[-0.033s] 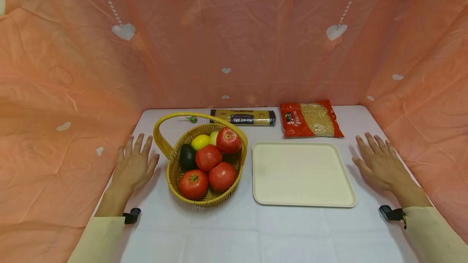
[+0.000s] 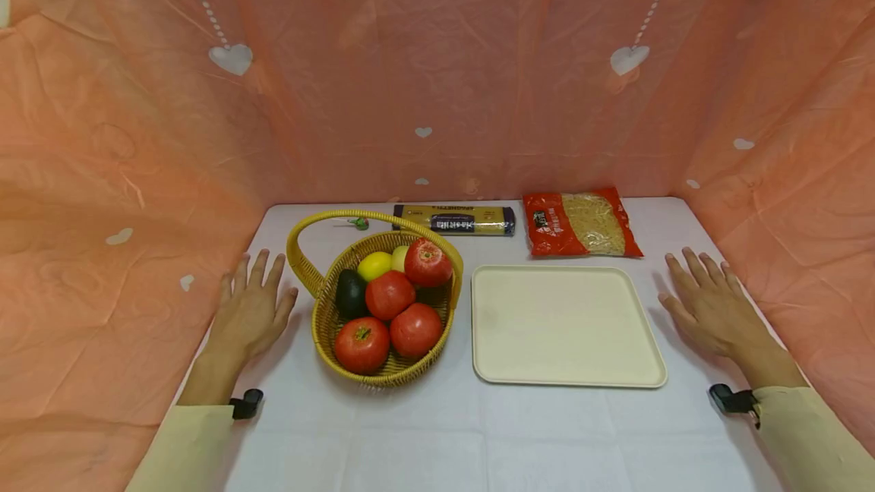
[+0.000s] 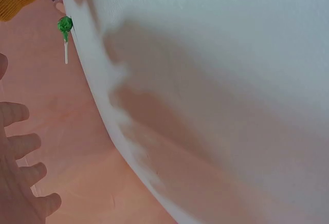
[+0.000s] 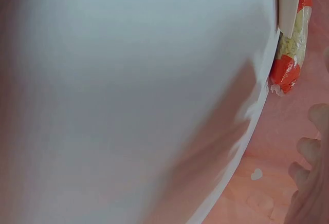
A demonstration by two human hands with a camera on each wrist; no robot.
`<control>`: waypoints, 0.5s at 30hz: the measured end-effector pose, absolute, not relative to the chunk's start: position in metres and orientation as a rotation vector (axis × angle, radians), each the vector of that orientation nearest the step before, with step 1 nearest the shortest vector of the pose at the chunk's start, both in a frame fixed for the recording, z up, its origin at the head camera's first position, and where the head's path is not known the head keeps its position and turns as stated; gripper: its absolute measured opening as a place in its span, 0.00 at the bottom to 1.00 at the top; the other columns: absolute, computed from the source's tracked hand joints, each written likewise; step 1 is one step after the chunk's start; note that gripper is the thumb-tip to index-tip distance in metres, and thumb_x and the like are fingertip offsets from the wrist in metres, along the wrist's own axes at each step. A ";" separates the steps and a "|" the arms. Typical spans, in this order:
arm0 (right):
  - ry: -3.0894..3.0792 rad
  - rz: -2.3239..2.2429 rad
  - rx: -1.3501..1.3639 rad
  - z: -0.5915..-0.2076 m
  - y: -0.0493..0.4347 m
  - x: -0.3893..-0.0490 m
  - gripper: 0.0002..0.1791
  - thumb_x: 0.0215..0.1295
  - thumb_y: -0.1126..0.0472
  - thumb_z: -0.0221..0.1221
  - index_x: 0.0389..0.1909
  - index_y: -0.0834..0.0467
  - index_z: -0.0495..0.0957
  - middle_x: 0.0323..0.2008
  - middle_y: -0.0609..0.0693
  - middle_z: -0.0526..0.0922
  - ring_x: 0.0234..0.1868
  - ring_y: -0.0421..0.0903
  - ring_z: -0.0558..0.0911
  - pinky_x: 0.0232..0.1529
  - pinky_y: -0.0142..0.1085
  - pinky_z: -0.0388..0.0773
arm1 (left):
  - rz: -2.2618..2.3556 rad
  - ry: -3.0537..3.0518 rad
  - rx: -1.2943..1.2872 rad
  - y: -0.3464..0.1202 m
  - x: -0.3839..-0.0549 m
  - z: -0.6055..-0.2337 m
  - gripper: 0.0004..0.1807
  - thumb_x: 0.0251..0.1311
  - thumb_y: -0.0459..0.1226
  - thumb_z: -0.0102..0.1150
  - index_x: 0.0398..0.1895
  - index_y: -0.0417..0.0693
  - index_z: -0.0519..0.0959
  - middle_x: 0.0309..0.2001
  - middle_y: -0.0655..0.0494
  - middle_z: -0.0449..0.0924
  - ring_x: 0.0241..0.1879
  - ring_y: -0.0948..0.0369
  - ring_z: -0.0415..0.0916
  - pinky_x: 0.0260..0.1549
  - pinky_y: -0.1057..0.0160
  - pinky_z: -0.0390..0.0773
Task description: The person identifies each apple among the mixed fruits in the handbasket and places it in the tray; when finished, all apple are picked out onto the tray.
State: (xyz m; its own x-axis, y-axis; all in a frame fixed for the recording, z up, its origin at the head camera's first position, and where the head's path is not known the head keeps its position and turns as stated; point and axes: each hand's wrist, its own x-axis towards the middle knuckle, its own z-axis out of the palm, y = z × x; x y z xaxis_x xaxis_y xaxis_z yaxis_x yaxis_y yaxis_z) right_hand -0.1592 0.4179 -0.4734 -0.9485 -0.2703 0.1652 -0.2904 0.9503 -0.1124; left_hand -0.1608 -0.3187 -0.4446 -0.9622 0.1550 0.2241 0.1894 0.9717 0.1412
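Observation:
My left hand (image 2: pixel 247 319) has its fingers spread, held palm down left of a yellow wicker basket (image 2: pixel 317 336) with a tall handle. In the basket are several red tomatoes (image 2: pixel 362 345), a dark avocado (image 2: pixel 352 294), a lemon (image 2: pixel 374 266), a pale fruit (image 2: pixel 399 257) half hidden and a red fruit with pale streaks (image 2: pixel 428 262). On the far right, my right hand (image 2: pixel 718 315) also has straight, spread fingers and holds nothing. It is beside a cream rectangular tray (image 2: pixel 567 325) with nothing on it. Both wrist views show hand shadows on the white cloth.
Behind the basket lie a wrapped green lollipop (image 3: pixel 65 24) and a dark-ended spaghetti pack (image 2: pixel 454 220). A red bag of pasta (image 2: pixel 581 223) rests behind the tray. Pink curtain (image 2: pixel 437 82) with white hearts surrounds the white-covered table (image 2: pixel 410 439) at the back and sides.

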 end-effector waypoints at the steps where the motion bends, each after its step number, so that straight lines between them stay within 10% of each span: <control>1: -2.958 0.202 0.428 -0.473 0.418 -0.159 0.42 0.86 0.45 0.48 0.88 0.65 0.50 0.84 0.76 0.52 0.83 0.78 0.52 0.87 0.66 0.30 | -0.240 -2.909 -0.256 -0.319 -0.161 -0.445 0.36 0.83 0.47 0.49 0.83 0.33 0.61 0.81 0.24 0.57 0.82 0.25 0.46 0.75 0.20 0.48; 15: -2.905 0.417 0.484 -0.460 0.422 -0.152 0.40 0.85 0.52 0.52 0.89 0.61 0.50 0.84 0.75 0.54 0.85 0.75 0.52 0.89 0.60 0.29 | -0.411 -2.832 -0.349 -0.339 -0.157 -0.443 0.40 0.80 0.47 0.54 0.83 0.30 0.60 0.80 0.22 0.58 0.81 0.24 0.49 0.79 0.24 0.50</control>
State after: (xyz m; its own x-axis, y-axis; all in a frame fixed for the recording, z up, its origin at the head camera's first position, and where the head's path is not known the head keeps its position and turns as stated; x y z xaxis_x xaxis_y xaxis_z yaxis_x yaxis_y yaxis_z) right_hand -0.1522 0.4219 -0.4595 -0.9335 -0.2919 0.2083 -0.3388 0.9084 -0.2451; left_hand -0.1572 -0.3394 -0.4433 -0.9378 0.1976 0.2856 0.2707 0.9311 0.2447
